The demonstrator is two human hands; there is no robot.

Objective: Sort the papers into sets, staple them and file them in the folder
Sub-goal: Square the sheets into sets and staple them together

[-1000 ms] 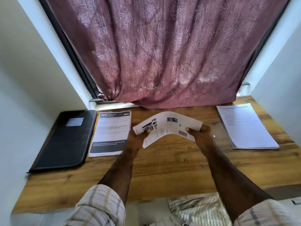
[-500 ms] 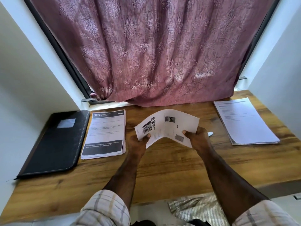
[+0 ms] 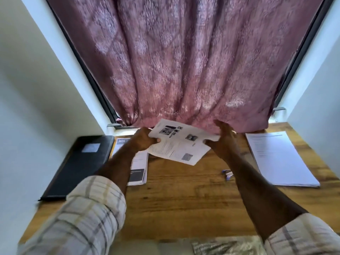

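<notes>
A printed set of papers (image 3: 181,144) with small photos is held up over the back of the wooden table (image 3: 184,203). My left hand (image 3: 144,140) grips its left edge and my right hand (image 3: 223,138) grips its right edge. A black folder (image 3: 81,162) lies shut at the table's left. Beside it lies a paper set with a dark band (image 3: 138,172), partly hidden by my left forearm. A thicker white stack of papers (image 3: 279,159) lies at the right. A small blue and white stapler (image 3: 227,174) lies on the table by my right forearm.
A mauve patterned curtain (image 3: 184,70) hangs down to the table's back edge, right behind the held papers. White walls close in on both sides. Crumpled shiny material (image 3: 220,247) shows below the table's front edge.
Both hands have lifted the papers up and away from me, toward the curtain. The papers now bend less. The stapler, earlier mostly hidden by my right hand, is now uncovered.
</notes>
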